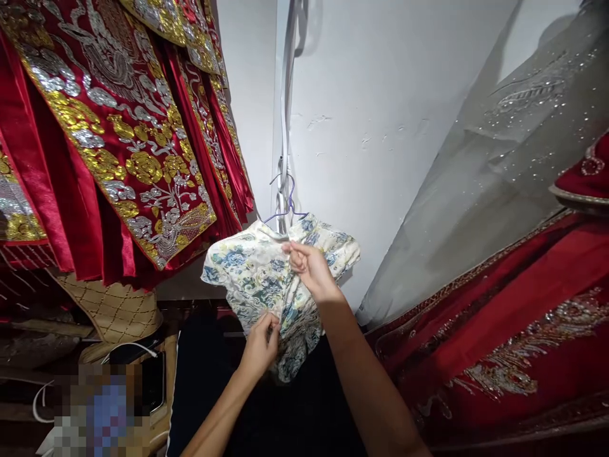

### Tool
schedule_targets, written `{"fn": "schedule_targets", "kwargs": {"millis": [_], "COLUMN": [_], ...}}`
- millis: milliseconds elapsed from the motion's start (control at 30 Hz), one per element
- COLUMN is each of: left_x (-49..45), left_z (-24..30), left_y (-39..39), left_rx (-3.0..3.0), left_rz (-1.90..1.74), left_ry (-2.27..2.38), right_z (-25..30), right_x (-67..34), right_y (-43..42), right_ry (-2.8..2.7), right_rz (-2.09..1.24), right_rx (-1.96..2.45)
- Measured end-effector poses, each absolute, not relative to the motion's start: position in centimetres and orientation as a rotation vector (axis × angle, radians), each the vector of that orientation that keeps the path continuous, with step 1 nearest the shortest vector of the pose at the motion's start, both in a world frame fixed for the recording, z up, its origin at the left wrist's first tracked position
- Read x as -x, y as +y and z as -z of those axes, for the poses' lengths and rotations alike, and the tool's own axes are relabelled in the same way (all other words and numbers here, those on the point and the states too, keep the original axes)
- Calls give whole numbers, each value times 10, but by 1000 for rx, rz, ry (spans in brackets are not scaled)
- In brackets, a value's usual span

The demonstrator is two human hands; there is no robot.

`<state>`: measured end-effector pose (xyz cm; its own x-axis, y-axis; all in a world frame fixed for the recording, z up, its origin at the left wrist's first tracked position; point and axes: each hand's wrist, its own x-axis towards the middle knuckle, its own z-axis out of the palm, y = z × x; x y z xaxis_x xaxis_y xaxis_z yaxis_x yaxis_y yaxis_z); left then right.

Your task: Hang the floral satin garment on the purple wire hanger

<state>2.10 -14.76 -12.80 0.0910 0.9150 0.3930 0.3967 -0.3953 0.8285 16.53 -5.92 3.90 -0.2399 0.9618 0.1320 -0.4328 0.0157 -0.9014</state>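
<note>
Black cloth (266, 412) fills the lowest part of the view, and both bare forearms rise over it toward a small floral garment. The left hand (261, 346) is nearest, its fingers drawn together and pinching a fold low on the floral dress (259, 273), cream satin printed with blue and green flowers. A little higher and farther, the right hand (309, 266) has its fingertips pressed together on the fabric at the neck of the dress, just below the hanger. The dress hangs bunched and twisted between the two hands, in front of the wall and between the red garments on either side. Its purple wire hanger (288, 206) hooks up beside a pale strip running down the white wall (380, 114). To the left, red robes with gold and silver embroidery (118, 127) hang in overlapping layers above a quilted tan cushion (114, 311). To the right, a grey sheer beaded cloth (499, 165) slants across the wall, with a red embroidered skirt (514, 330) spread beneath it.
</note>
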Motion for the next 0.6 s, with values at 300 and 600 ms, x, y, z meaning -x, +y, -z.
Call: {"fn": "schedule_targets", "kwargs": {"millis": [300, 600], "left_x": [5, 2], "left_z": [8, -72], "left_y": [-110, -79], "left_rx": [-1805, -2157], "left_rz": [-1633, -1782], "left_ry": [1051, 1118], "right_z": [-61, -20], "right_x": [-148, -146], "right_y": [-74, -60], "right_ry": [-1250, -1396], "right_rz": [-1306, -1123], "right_rx": [666, 777]}}
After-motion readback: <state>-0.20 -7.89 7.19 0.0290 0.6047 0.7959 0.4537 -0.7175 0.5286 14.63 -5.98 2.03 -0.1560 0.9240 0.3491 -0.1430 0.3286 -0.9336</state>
